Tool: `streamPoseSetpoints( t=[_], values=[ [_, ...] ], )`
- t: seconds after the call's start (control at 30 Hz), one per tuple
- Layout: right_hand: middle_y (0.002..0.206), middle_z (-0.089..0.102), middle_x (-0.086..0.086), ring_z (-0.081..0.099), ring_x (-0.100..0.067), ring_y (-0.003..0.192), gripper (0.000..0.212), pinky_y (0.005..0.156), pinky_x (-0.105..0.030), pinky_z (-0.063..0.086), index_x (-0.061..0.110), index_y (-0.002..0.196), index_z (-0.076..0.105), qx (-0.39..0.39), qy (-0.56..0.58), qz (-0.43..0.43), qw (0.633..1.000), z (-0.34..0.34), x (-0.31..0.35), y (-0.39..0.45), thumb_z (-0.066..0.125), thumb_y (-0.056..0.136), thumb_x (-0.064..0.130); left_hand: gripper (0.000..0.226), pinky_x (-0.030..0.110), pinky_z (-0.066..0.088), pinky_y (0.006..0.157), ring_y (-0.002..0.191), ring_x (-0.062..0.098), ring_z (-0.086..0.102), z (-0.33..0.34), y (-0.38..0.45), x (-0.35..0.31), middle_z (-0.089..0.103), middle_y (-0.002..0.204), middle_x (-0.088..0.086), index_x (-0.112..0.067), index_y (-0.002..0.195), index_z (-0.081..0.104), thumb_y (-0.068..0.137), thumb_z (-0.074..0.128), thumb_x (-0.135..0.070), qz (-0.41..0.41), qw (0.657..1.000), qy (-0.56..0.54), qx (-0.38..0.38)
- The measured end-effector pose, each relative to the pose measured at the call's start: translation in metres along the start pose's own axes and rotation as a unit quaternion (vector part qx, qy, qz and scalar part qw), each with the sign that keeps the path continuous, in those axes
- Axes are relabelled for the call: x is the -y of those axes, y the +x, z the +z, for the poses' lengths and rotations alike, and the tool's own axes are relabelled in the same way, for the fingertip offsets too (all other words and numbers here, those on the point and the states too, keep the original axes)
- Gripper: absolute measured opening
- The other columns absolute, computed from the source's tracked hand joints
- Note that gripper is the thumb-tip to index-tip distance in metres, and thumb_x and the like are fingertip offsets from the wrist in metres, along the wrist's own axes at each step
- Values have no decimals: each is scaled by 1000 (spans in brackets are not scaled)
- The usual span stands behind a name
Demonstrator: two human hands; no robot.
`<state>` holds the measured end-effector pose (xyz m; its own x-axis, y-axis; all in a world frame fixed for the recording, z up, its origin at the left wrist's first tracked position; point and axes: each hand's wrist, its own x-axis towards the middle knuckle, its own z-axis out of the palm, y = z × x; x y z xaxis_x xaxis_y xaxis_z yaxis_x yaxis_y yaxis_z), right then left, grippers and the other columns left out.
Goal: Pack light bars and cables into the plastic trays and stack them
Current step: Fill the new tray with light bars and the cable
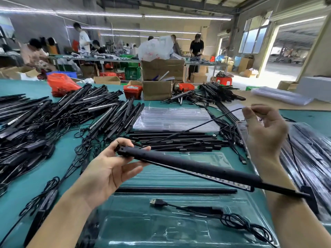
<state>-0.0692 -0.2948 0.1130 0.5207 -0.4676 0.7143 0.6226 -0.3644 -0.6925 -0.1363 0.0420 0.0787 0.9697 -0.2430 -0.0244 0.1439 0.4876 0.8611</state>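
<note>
A worker lifts a light bar [188,166] above a clear plastic tray [254,208].
The left hand [109,169] grips the bar's left end; the right hand [265,129], farther right, pinches its cable [197,127].

The tabletop [71,158] is teal-green. The bar [188,163] is matte black, as are the cable [197,126] and the far-left heap [44,119]. The trays [172,119] are clear. A bag [61,84] and tub [132,91] far off are red-orange; the boxes [157,90] are brown.
</note>
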Motion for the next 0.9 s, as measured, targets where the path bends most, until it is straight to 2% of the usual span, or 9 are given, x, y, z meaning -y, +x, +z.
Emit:
streamPoseSetpoints(
  t=[0.1,0.23,0.3,0.37,0.47,0.57,0.67,0.73,0.9],
  values=[
    [111,66,-11,63,-3,96,17,67,-14,54,38,89,61,0,-33,-76,997,-1,7,8,75,86,30,20,31,62,56,102,52,67,-13,-3,-1,73,109,15,-16,98,64,91,55,0,-89,994,61,25],
    [110,61,-1,61,-17,102,17,65,-21,54,23,97,66,14,-71,-149,986,4,16,10,74,87,33,33,31,61,52,103,53,66,-21,-9,-4,70,113,26,-7,101,61,72,72,4,-155,987,28,43],
    [110,59,0,59,-15,102,18,66,-28,55,22,99,65,16,-76,-188,979,5,23,10,74,89,33,14,28,59,45,92,46,72,-15,-10,-1,70,109,23,-6,86,64,77,73,-14,-151,988,-10,9],
    [115,59,1,57,-11,105,19,67,-35,55,22,103,66,36,-74,-233,969,2,30,13,74,90,33,20,23,54,39,74,34,75,-12,-9,3,71,93,22,-7,72,68,79,74,-24,-108,992,24,-58],
    [140,53,3,63,-14,107,41,67,-27,53,16,125,58,102,-81,-274,953,-7,31,15,76,90,28,7,21,54,40,62,30,73,-15,-7,2,72,90,26,-5,65,72,70,74,-9,-41,994,8,-103],
    [149,48,6,68,-14,104,48,69,-28,54,14,125,46,157,-40,-225,961,-13,22,3,75,87,15,15,24,57,44,60,30,72,-23,-6,-4,72,92,25,-9,79,61,70,64,2,2,991,-24,-134],
    [126,65,12,64,-6,113,13,91,-32,54,20,97,61,218,-72,-191,954,-19,2,-17,70,89,21,23,27,59,49,65,27,73,-27,-2,-5,75,93,19,-14,86,58,73,60,4,7,992,-11,-125],
    [112,71,15,68,-13,106,15,92,-39,53,19,78,63,280,-90,-116,949,-23,-9,-26,74,88,19,22,28,60,51,66,27,73,-29,-1,-4,74,91,19,-14,85,57,72,59,4,0,991,-3,-135],
    [106,76,-1,71,-20,101,21,87,-52,54,9,88,51,388,-44,72,918,-39,-15,-36,72,88,6,25,29,59,49,63,29,72,-41,-2,3,74,85,19,-15,82,55,90,46,7,-3,983,-10,-184]
  ],
)
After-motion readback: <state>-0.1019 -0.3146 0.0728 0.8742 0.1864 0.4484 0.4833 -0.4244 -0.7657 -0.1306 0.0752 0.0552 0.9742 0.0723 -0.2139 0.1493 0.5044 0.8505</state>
